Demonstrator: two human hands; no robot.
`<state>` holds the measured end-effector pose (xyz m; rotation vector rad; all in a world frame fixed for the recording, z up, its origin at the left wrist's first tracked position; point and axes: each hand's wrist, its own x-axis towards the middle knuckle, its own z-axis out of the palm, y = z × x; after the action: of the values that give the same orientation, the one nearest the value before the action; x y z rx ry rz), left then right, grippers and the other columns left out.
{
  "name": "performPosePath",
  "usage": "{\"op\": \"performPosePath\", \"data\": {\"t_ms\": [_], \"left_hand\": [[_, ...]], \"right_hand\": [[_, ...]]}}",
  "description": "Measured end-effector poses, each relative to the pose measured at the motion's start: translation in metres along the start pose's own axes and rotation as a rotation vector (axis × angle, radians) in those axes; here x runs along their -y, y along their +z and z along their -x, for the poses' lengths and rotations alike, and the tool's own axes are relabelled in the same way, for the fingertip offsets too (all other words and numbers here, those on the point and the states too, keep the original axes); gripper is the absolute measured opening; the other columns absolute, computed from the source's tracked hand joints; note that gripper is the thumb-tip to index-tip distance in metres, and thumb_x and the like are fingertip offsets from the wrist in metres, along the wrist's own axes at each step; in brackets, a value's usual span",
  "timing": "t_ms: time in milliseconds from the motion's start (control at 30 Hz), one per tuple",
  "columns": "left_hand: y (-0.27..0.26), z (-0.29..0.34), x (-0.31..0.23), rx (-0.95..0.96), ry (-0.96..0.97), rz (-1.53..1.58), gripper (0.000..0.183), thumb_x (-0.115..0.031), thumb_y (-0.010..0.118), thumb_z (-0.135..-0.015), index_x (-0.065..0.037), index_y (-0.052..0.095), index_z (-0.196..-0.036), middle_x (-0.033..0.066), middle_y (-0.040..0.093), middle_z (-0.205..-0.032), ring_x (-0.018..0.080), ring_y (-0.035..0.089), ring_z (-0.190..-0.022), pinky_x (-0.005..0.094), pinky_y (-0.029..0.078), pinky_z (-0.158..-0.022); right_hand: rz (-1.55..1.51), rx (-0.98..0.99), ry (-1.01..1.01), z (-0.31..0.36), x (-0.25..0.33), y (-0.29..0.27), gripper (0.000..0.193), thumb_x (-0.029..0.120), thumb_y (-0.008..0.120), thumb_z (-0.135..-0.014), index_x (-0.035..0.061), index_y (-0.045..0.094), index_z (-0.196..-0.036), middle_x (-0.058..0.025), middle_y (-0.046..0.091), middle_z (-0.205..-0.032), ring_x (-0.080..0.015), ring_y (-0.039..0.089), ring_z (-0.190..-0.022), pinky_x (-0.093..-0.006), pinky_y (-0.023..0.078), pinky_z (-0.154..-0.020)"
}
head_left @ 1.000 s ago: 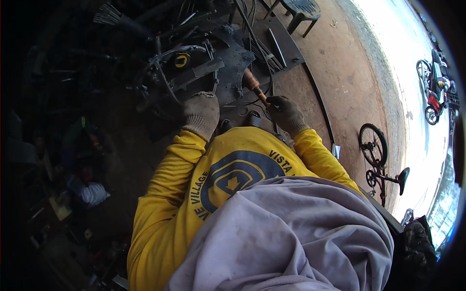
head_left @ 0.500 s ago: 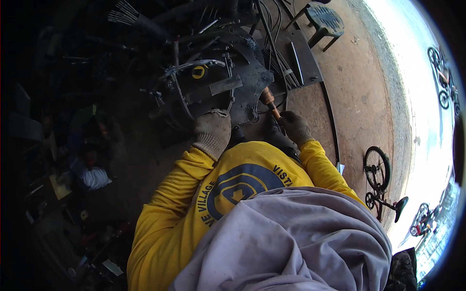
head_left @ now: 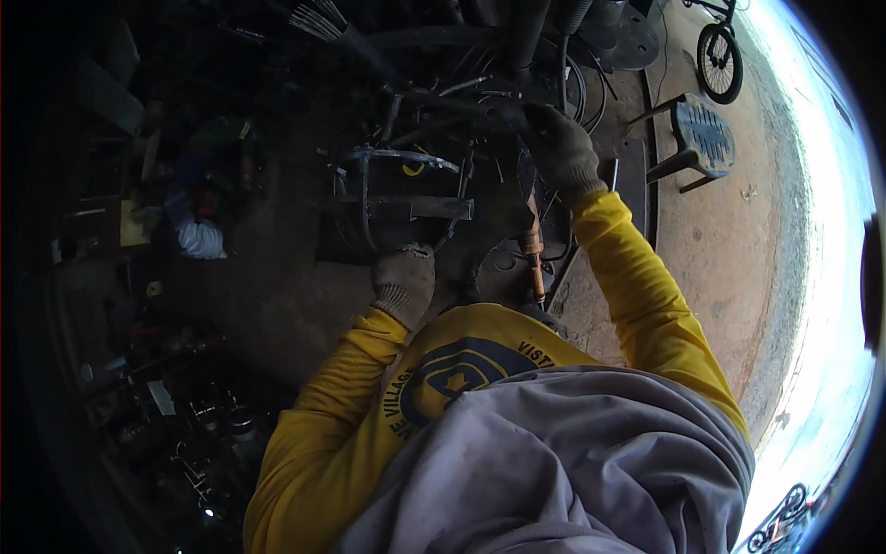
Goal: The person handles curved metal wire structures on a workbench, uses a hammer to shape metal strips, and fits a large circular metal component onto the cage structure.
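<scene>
My left hand (head_left: 403, 280), in a grey-brown knit glove, is closed at the near edge of a metal frame (head_left: 366, 198) of bent bars. A flat metal strip (head_left: 441, 210) crosses the frame. My right hand (head_left: 565, 152), gloved likewise, is stretched forward over dark metalwork; its fingers are lost in shadow, so what it touches cannot be made out. Between my arms and close to my body stands a tool with an orange-brown handle (head_left: 533, 245), apart from both hands. Behind the frame's upper bar shows a round yellow and black thing (head_left: 415, 166).
A bundle of thin rods (head_left: 318, 20) and dark pipes lie at the far side. To the right are a plastic stool (head_left: 701, 138) and a bicycle wheel (head_left: 720, 63). A white bundle (head_left: 201, 238) and dark clutter are at the left.
My right hand has let go of the orange-brown handle and moved forward. My left hand stays at the frame. The whole view has shifted, with the stool now farther right.
</scene>
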<state>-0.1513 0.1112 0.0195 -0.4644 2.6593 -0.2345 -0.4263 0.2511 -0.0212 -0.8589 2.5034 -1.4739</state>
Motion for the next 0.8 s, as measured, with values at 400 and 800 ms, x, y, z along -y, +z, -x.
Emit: {"op": "performPosePath", "data": {"t_ms": [400,800], "left_hand": [[0.009,-0.006,-0.013,0.033,-0.158,0.096,0.017,-0.019,0.071,-0.082,-0.011,0.069,-0.098,0.0086,0.073,-0.096,0.0276,0.072,-0.091,0.0402,0.059,-0.075],[0.023,-0.01,-0.012,-0.208,-0.139,0.107,0.01,-0.013,0.059,-0.086,-0.011,0.069,-0.089,0.0087,0.071,-0.09,0.0272,0.071,-0.084,0.0407,0.057,-0.069]], "right_hand": [[0.634,0.539,-0.147,-0.15,0.004,0.07,0.037,0.034,0.059,-0.088,0.0171,0.068,-0.12,-0.0186,0.071,-0.11,-0.0362,0.069,-0.102,-0.0465,0.056,-0.086],[0.849,0.545,-0.397,-0.188,-0.029,0.12,0.042,0.022,0.048,-0.097,0.0106,0.058,-0.136,-0.0156,0.062,-0.135,-0.0322,0.064,-0.119,-0.0451,0.052,-0.098]]}}
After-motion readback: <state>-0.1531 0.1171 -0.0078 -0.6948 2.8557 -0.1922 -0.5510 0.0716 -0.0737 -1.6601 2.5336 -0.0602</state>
